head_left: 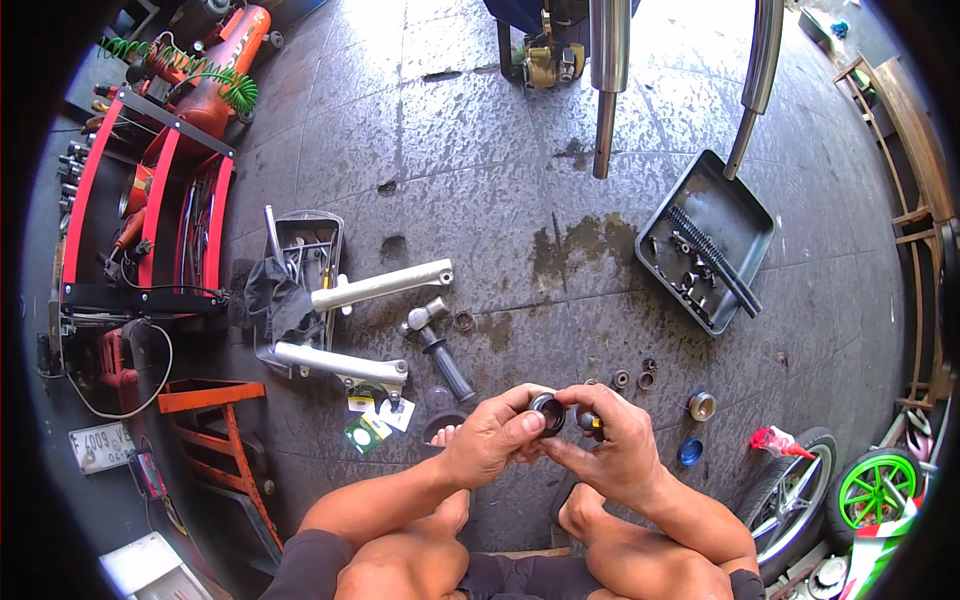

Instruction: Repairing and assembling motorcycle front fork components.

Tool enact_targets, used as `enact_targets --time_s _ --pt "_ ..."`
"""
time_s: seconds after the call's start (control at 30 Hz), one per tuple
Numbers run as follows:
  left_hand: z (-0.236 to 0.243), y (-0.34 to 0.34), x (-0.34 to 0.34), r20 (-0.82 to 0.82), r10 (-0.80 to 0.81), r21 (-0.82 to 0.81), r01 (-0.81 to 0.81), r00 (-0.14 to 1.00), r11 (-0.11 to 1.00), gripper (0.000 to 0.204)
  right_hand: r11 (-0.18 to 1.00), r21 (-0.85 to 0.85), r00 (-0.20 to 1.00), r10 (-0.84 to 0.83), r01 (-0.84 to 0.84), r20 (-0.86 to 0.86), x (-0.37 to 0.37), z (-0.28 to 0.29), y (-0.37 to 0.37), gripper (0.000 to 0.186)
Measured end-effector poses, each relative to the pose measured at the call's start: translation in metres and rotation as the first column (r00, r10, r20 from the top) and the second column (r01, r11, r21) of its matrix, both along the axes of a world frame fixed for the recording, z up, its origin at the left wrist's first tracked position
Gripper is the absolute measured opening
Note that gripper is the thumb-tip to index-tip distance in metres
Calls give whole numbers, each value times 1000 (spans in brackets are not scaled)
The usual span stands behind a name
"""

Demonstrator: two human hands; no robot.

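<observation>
Over my knees I hold a small black ring (pixel 549 409), which looks like a rubber seal. My left hand (pixel 496 432) pinches it between thumb and fingers. My right hand (pixel 617 440) is closed around a tool with a dark and yellow handle (pixel 591 423), and its index finger reaches to the ring. The tool's other end is hidden. Beyond the hands, several small dark rings (pixel 647 380) lie on the floor. To the right are an open round tin (pixel 702 405) and a blue lid (pixel 690 452).
Silver fork tubes (pixel 383 285) lie at left by a tool tray (pixel 332 228) and a mallet (pixel 448 368). A black tray (pixel 768 225) with a spring (pixel 712 258) sits far right. Two chrome fork legs (pixel 609 60) hang overhead. A red tool rack (pixel 150 215) stands left, a wheel (pixel 822 470) right.
</observation>
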State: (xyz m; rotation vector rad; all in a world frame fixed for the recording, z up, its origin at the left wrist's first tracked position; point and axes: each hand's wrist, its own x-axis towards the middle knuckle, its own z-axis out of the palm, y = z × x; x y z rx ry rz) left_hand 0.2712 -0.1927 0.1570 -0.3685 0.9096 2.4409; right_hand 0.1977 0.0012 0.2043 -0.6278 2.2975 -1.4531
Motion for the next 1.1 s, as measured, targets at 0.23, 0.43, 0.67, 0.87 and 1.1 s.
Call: enact_targets --time_s 0.23,0.43,0.67,0.87,1.1 --pt "0 -4 -3 -109 31 -83 -40 994 996 59 964 -219 986 -131 151 106 -15 23 40 30" --pt "-3 1 -2 -58 12 -56 -15 998 998 58 718 -611 878 2 332 479 -1 22 41 37" --pt "4 -2 -3 -104 -90 -272 59 990 960 68 846 -512 966 -16 150 257 -4 15 36 39" --pt "9 -8 -6 -68 -151 -333 120 986 935 72 813 -561 963 1 157 271 -2 16 33 29" --pt "8 -14 -3 -345 -218 -507 14 913 862 61 933 -358 990 86 -40 115 -9 30 40 21"
